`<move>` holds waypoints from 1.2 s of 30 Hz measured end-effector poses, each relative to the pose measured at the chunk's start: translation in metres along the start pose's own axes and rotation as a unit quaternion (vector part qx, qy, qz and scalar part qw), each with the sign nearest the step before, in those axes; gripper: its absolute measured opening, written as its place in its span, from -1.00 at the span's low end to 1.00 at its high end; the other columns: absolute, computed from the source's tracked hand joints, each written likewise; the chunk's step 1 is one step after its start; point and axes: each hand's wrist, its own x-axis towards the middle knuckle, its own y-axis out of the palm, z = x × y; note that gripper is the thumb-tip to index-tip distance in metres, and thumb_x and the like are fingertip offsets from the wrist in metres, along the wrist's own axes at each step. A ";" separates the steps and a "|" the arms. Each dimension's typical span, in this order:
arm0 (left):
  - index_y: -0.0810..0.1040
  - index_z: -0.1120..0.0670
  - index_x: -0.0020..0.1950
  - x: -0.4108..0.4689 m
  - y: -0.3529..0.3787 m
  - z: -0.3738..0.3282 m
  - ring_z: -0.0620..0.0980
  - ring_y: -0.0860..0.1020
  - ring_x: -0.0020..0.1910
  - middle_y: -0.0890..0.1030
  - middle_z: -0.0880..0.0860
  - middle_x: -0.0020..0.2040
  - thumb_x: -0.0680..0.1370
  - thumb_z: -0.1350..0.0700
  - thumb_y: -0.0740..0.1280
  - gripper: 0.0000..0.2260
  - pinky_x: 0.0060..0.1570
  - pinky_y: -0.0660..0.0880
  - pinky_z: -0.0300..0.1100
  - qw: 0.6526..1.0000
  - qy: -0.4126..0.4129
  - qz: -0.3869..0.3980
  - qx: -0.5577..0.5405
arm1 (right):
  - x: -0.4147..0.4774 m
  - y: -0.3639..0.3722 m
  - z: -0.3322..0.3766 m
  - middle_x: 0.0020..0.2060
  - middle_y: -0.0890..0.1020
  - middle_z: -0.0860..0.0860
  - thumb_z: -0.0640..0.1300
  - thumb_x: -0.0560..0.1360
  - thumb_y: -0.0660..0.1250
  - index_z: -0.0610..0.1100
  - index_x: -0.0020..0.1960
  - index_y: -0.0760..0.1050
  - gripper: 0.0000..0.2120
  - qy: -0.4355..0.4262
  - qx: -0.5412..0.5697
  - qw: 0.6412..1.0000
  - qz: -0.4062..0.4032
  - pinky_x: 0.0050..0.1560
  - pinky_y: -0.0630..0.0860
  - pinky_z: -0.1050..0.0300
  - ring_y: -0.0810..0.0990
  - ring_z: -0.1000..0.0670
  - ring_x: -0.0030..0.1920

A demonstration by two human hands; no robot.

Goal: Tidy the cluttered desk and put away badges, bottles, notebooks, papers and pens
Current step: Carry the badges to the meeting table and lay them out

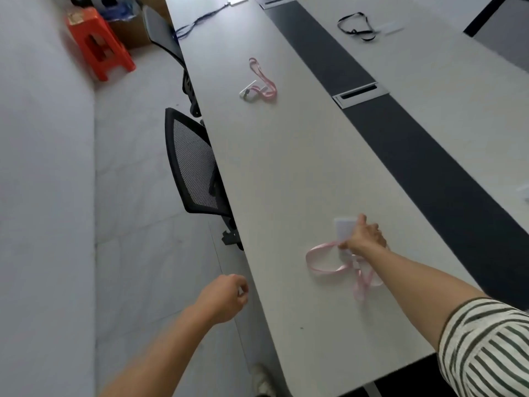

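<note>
My right hand (365,234) grips a white badge card (345,229) on the long grey desk (286,167). Its pink lanyard (329,263) trails in loops on the desk below the hand. My left hand (226,296) hangs off the desk's left edge, fingers loosely curled, holding nothing. Farther along the desk lies a second badge with a pink lanyard (262,81). Beyond it, a badge with a blue lanyard (200,21) lies near the far end. A black lanyard with a badge (357,27) rests on the far side of the desk.
A black mesh chair (194,161) is pushed against the desk's left edge, another chair (166,38) behind it. An orange plastic stool (97,43) and a cardboard box (131,32) stand on the floor at the far left. A dark strip with cable hatches (360,94) runs down the desk's middle.
</note>
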 end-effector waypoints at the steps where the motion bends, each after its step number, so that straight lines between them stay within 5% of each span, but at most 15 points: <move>1: 0.57 0.03 0.16 0.001 -0.002 0.003 -0.03 0.60 -0.11 0.63 0.00 -0.03 0.60 0.04 0.23 -0.80 -0.02 0.59 -0.09 1.000 0.004 0.000 -0.003 | -0.001 0.001 0.001 0.26 0.40 -0.22 0.04 0.35 0.55 -0.10 0.39 0.15 -0.20 0.008 -0.002 1.000 0.007 0.20 0.43 -0.05 0.45 -0.24 0.25; 7: 0.56 0.04 0.15 -0.003 -0.020 0.033 0.00 0.59 -0.09 0.62 0.02 -0.01 0.60 0.04 0.22 -0.80 -0.04 0.57 -0.10 0.999 0.044 -0.005 0.019 | -0.028 0.001 0.030 0.06 0.62 -0.09 -0.01 0.58 0.23 -0.07 0.10 0.49 -0.83 -0.057 0.008 0.998 -0.040 -0.10 0.45 0.09 0.59 -0.13 -0.01; 13: 0.59 0.07 0.10 -0.030 -0.061 0.101 0.00 0.57 -0.13 0.64 0.05 -0.02 0.59 0.07 0.25 -0.83 -0.06 0.52 -0.16 0.997 0.073 -0.032 0.020 | -0.112 -0.019 0.128 -0.32 0.56 -0.04 -0.10 0.49 0.34 -0.10 -0.34 0.43 -0.75 -0.188 0.184 0.962 -0.065 -0.27 0.41 0.10 0.51 -0.07 -0.27; 16: 0.59 0.06 0.10 -0.053 -0.088 0.152 -0.03 0.52 -0.14 0.60 0.04 -0.04 0.59 0.07 0.26 -0.83 -0.10 0.47 -0.20 0.997 0.054 -0.049 0.017 | -0.162 -0.030 0.191 -0.21 0.59 -0.06 -0.24 0.45 0.40 -0.12 -0.08 0.51 -0.91 -0.258 0.293 0.920 -0.040 -0.29 0.50 0.09 0.54 -0.07 -0.25; 19: 0.60 0.05 0.06 -0.071 -0.115 0.203 -0.04 0.54 -0.15 0.57 0.00 -0.09 0.58 0.06 0.27 -0.84 -0.11 0.48 -0.20 0.997 0.021 -0.071 -0.012 | -0.213 -0.040 0.258 0.00 0.54 -0.08 -0.34 0.44 0.39 -0.06 0.33 0.40 -0.49 -0.328 0.332 0.884 -0.007 -0.46 0.50 0.18 0.57 -0.07 -0.17; 22: 0.60 0.08 -0.03 -0.080 -0.135 0.237 -0.04 0.60 -0.20 0.63 0.06 -0.13 0.57 0.09 0.29 -0.88 -0.24 0.51 -0.24 0.988 -0.003 -0.077 -0.130 | -0.251 -0.039 0.317 0.06 0.53 -0.14 -0.36 0.46 0.34 -0.08 0.42 0.36 -0.44 -0.378 0.354 0.855 0.033 -0.43 0.56 0.16 0.59 -0.11 -0.11; 27: 0.60 0.18 0.04 -0.087 -0.164 0.262 -0.01 0.64 -0.20 0.66 0.13 -0.11 0.60 0.15 0.28 -0.86 -0.23 0.55 -0.20 0.933 -0.001 -0.070 -0.353 | -0.285 -0.028 0.394 -0.26 0.54 -0.09 -0.31 0.50 0.33 -0.17 -0.03 0.57 -0.90 -0.396 0.379 0.834 0.067 -0.37 0.49 0.11 0.51 -0.05 -0.31; 29: 0.60 0.17 0.07 -0.085 -0.176 0.273 0.01 0.65 -0.16 0.67 0.17 -0.06 0.61 0.23 0.23 -0.84 -0.16 0.58 -0.15 0.911 0.010 -0.063 -0.407 | -0.290 -0.025 0.423 -0.32 0.52 -0.04 -0.27 0.50 0.35 -0.15 -0.18 0.56 -0.90 -0.400 0.366 0.837 0.078 -0.37 0.45 0.17 0.49 0.01 -0.35; 33: 0.52 0.08 0.24 -0.065 -0.208 0.295 0.08 0.65 -0.10 0.64 0.20 0.03 0.62 0.30 0.14 -0.72 -0.07 0.59 -0.01 0.853 0.031 -0.080 -0.515 | -0.275 -0.018 0.475 -0.27 0.57 -0.04 -0.25 0.49 0.37 -0.18 -0.17 0.56 -0.93 -0.390 0.369 0.833 0.136 -0.26 0.58 0.13 0.58 0.02 -0.29; 36: 0.43 -0.02 0.34 -0.043 -0.244 0.315 0.10 0.62 -0.04 0.57 0.15 0.16 0.62 0.29 0.14 -0.65 -0.11 0.58 0.01 0.780 0.031 -0.167 -0.602 | -0.246 -0.011 0.511 -0.26 0.56 -0.08 -0.30 0.49 0.37 -0.18 -0.19 0.51 -0.89 -0.371 0.369 0.838 0.154 -0.26 0.63 0.13 0.59 0.00 -0.29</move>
